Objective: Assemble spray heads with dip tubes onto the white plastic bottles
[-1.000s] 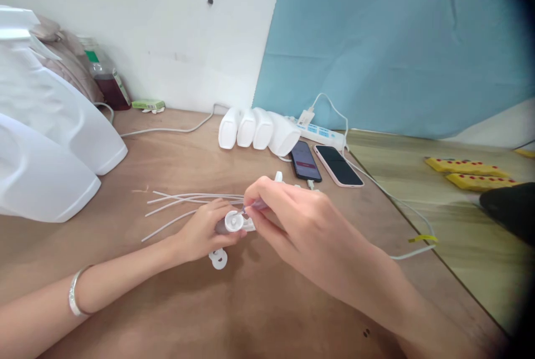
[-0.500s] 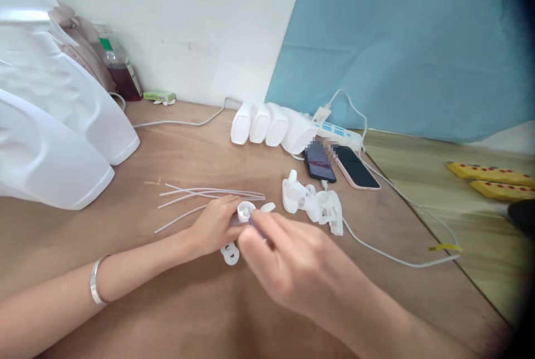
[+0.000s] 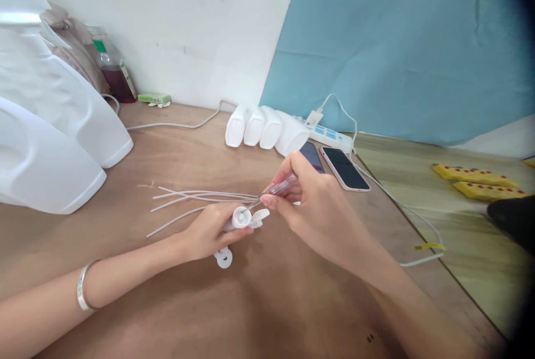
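My left hand (image 3: pixel 213 229) is closed around a white trigger sprayer head (image 3: pixel 241 217), its round, open collar facing up. Pinched in my right hand (image 3: pixel 320 208) is a screwdriver (image 3: pixel 284 185) with a clear, pinkish handle. Its thin metal shaft slants down and left, with the tip at the collar's opening; whether it touches the inside, I cannot tell. Just below my left hand lie a few white ring washers (image 3: pixel 224 258). Several thin white tubes (image 3: pixel 184 196) lie beyond that hand. My right hand hides most of the other white sprayer parts behind it.
Large white jugs (image 3: pixel 54 141) stand at the left, before a bottle of dark liquid (image 3: pixel 119 80). Several white bottles (image 3: pixel 253 127) lie near the wall beside a power strip (image 3: pixel 328 135). Phones (image 3: pixel 345 168) and a white cable (image 3: pixel 378 178) are at the right.
My right hand has moved up and right and is tilted back, so the screwdriver now shows. The sprayer head has turned slightly in my left hand. The whole view has shifted a little.
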`<state>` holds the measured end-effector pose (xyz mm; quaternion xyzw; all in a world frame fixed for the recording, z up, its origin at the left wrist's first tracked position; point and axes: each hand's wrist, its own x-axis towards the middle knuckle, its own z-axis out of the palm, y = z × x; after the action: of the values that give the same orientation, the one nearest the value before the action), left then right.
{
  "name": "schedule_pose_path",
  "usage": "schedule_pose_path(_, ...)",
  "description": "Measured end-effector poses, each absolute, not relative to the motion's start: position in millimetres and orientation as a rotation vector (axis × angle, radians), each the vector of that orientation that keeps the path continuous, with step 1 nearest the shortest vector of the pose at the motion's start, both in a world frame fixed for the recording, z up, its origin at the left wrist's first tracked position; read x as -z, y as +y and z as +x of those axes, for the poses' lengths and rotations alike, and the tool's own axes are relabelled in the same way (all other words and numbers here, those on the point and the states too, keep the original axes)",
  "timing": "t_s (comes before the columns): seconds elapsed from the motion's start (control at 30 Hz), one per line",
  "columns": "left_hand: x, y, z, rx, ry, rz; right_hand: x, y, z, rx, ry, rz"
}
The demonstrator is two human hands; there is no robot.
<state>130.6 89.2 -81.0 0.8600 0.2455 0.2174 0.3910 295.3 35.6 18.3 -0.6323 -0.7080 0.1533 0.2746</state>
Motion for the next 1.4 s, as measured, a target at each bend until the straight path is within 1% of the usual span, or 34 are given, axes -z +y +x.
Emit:
schedule_pose_path(0.1,81.4,90.4,130.9,-0.541,0.644,2.145,-15.8,39.5,298.5,-0.530,-1.823,-1.703)
schedule_pose_path(0.37,88.0,90.6,128.6,-0.582,0.640,2.148,-18.6,44.9,310.7,-0.694,-1.683,-1.725)
schedule_pose_path(0.5,87.7,90.1,128.2,-0.594,0.654,2.171,-16.7,43.7,309.6,-0.631,-1.767,-1.686)
schedule_pose_path(0.67,88.7,90.9,130.1,-0.616,0.676,2.195,-14.4,32.1,297.8,-0.370,-1.989,-1.599)
schedule_pose_path(0.73,88.9,90.8,130.0,-0.608,0.636,2.216,-15.8,28.5,295.8,-0.347,-2.044,-1.570)
schedule_pose_path(0.8,88.5,90.3,129.3,-0.605,0.573,2.248,-17.4,28.8,297.9,-0.445,-2.012,-1.586)
schedule_pose_path(0.9,87.0,89.4,128.6,-0.589,0.495,2.287,-15.9,36.7,306.5,-0.728,-1.867,-1.598)
schedule_pose_path(0.97,85.9,89.1,128.6,-0.574,0.494,2.285,-11.5,44.3,312.4,-0.863,-1.783,-1.578)
schedule_pose_path(1.17,85.1,89.1,129.2,-0.554,0.578,2.225,-2.2,59.8,320.9,-1.050,-1.668,-1.525)
schedule_pose_path(1.23,84.6,89.1,129.1,-0.561,0.598,2.193,-4.9,59.5,322.4,-1.037,-1.644,-1.566)
schedule_pose_path(1.4,80.6,89.5,129.9,-0.560,0.658,2.136,-15.0,52.8,325.0,-0.833,-1.712,-1.637)
